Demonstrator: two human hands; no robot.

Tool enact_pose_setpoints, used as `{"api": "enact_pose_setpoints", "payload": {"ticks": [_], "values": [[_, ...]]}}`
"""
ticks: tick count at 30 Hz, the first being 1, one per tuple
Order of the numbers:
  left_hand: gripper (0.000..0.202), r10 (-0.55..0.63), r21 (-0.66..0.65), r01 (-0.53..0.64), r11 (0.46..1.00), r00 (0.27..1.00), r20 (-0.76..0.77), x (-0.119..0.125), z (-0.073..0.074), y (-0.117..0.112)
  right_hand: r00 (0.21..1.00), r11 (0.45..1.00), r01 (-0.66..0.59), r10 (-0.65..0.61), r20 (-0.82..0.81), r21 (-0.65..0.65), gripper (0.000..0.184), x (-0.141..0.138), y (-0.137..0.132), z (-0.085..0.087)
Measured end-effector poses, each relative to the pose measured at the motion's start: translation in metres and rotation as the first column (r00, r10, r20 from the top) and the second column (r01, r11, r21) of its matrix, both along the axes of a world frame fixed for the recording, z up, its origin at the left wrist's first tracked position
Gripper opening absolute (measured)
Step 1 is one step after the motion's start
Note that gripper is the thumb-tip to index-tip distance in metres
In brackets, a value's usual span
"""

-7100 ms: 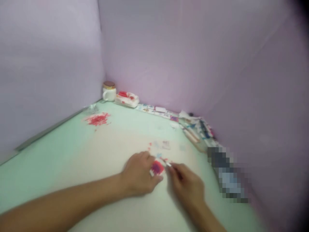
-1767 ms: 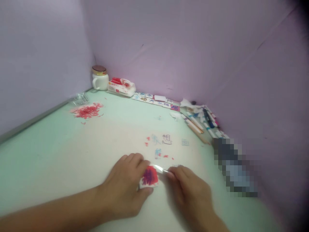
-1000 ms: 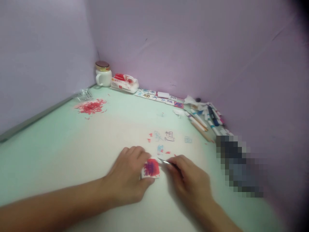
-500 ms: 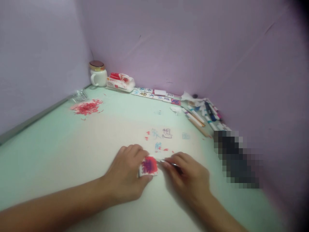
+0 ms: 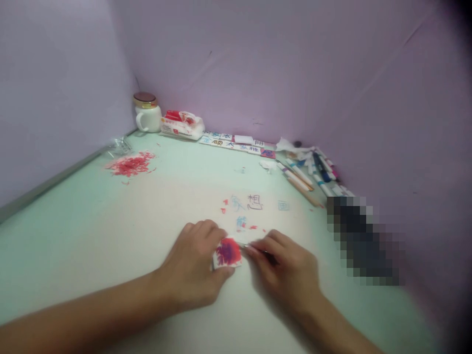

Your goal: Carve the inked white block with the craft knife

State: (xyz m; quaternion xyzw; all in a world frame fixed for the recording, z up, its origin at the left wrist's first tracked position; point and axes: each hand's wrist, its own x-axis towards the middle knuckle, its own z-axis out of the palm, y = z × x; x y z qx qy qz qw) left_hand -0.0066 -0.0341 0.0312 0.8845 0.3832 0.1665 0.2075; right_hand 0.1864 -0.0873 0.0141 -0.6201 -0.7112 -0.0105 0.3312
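My left hand (image 5: 195, 263) grips a small square white block (image 5: 227, 251) between thumb and fingers, its top face coloured red with a purple patch in the middle. Closed round a slim metal-tipped carving knife (image 5: 246, 245), my right hand (image 5: 289, 270) is just right of the block. The knife's tip lies at or very near the block's right edge; whether it touches is too blurred to tell. Red shavings (image 5: 252, 227) are scattered just beyond the block. Behind them, handwritten characters (image 5: 254, 202) in blue and purple mark the table.
A heap of red shavings (image 5: 132, 164) lies at the left. Along the back wall stand a lidded white mug (image 5: 148, 118), a wipes pack (image 5: 182, 125) and rows of lettered tiles (image 5: 230, 144). Markers (image 5: 295, 177) lie at the right, near a pixelated dark area.
Both hands keep their grips and have barely moved. The knife's shaft shows slightly less beside my right fingers. The whole view has shifted a little.
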Motion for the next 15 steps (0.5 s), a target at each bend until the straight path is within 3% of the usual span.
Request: {"api": "enact_pose_setpoints", "payload": {"ticks": [15], "values": [[0.027,0.019,0.007,-0.020,1.000,1.000,0.022,0.0010,-0.0009,-0.0006,0.999,0.997,-0.038,0.036,-0.031,-0.067,0.022,0.0032,-0.0019,0.0010]]}}
